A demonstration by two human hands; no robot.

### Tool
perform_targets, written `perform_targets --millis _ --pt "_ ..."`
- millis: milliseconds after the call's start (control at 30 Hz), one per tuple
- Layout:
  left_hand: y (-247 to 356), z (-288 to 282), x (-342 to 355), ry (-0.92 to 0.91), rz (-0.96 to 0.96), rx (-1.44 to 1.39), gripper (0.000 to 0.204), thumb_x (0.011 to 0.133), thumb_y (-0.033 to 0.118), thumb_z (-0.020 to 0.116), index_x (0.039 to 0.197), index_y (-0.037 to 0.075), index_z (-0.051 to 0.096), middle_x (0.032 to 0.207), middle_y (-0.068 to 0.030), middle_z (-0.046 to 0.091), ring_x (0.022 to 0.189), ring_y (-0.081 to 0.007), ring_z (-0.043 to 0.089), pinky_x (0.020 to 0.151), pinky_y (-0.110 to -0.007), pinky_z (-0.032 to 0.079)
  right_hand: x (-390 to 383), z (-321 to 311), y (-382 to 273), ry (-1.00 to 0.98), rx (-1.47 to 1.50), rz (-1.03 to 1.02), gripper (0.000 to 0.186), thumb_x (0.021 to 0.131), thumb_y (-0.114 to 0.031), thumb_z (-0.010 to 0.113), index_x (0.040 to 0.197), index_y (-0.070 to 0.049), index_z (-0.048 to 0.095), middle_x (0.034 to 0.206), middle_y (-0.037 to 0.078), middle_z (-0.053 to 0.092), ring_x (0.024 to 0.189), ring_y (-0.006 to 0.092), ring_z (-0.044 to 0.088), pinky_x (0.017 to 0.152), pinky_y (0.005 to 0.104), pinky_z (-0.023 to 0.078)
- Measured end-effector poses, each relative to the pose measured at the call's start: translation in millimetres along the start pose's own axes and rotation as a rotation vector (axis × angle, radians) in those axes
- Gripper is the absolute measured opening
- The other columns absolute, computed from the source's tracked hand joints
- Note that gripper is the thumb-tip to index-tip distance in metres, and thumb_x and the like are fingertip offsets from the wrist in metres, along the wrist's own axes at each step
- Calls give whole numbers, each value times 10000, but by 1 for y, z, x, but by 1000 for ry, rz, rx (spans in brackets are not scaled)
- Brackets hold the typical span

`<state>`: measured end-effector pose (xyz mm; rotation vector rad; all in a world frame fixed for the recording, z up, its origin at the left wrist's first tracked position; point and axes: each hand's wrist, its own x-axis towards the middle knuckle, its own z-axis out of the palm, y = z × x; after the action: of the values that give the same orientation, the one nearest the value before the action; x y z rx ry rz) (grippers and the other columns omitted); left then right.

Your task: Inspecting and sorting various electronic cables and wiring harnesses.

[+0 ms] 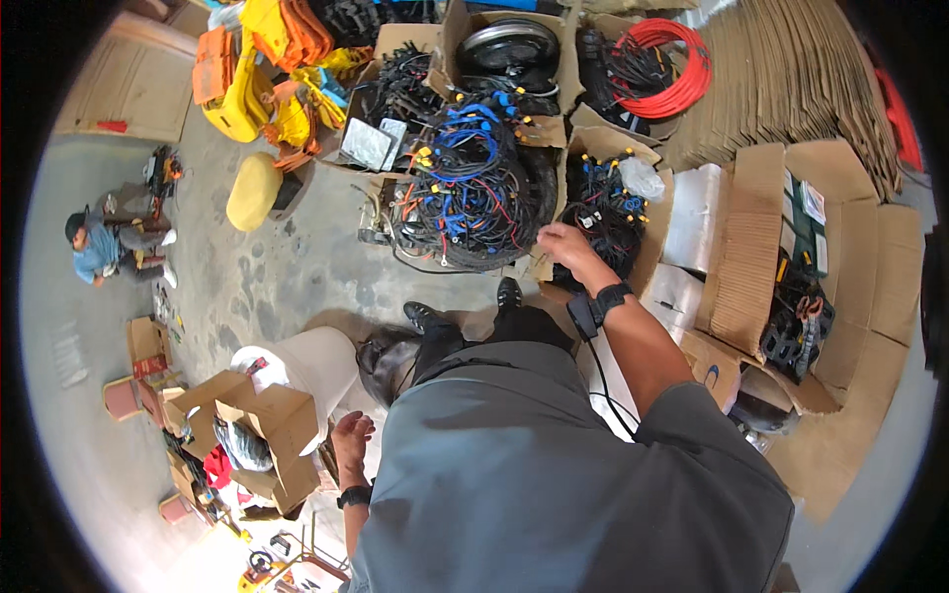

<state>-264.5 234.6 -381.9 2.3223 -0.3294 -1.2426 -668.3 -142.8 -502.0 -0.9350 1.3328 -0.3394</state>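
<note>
My right hand [563, 244] reaches out at the right edge of a large tangled heap of wire harnesses [470, 193], black with blue and red wires and small yellow connectors. Its fingers are curled together beside a torn cardboard edge; whatever they may hold is too small to make out. Just right of this hand stands an open cardboard box [652, 203] of black cables with yellow connectors. My left hand [352, 435] hangs low at my side, fingers loosely bent and apart, holding nothing. It is nearest to a white drum [321, 366] and an open cardboard box [287, 425].
A coil of red hose [667, 69] and a tall stack of flattened cardboard [781, 79] stand at the far right. Orange and yellow plastic parts [252, 84] lie far left, by a yellow-topped stool [253, 193]. Another person [104, 247] is off to the left.
</note>
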Motion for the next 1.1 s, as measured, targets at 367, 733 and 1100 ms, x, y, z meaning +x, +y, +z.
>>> perform_targets --millis 367,733,1100 --pt "-16 6 -17 76 -46 -72 367 832 165 667 1130 -43 612 874 -121 697 756 -195 685 654 -299 523 17 21 -48 -44 -280 -162 294 841 -202 670 1042 10 642 984 141 685 911 239 644 797 358 491" --pt "-38 3 -51 209 -81 -142 361 831 167 663 1117 -46 608 864 -121 694 739 -198 686 625 -296 525 60 73 -152 113 -1062 -817 527 770 -193 712 1206 15 500 1124 215 586 1083 388 535 949 464 421" --pt "-75 12 -80 316 -167 -290 321 845 88 641 1110 -88 597 768 -108 680 642 -161 646 530 -244 484 97 89 -152 -28 -1292 -433 666 810 -282 692 1319 26 391 1150 244 613 1108 367 576 988 451 398"
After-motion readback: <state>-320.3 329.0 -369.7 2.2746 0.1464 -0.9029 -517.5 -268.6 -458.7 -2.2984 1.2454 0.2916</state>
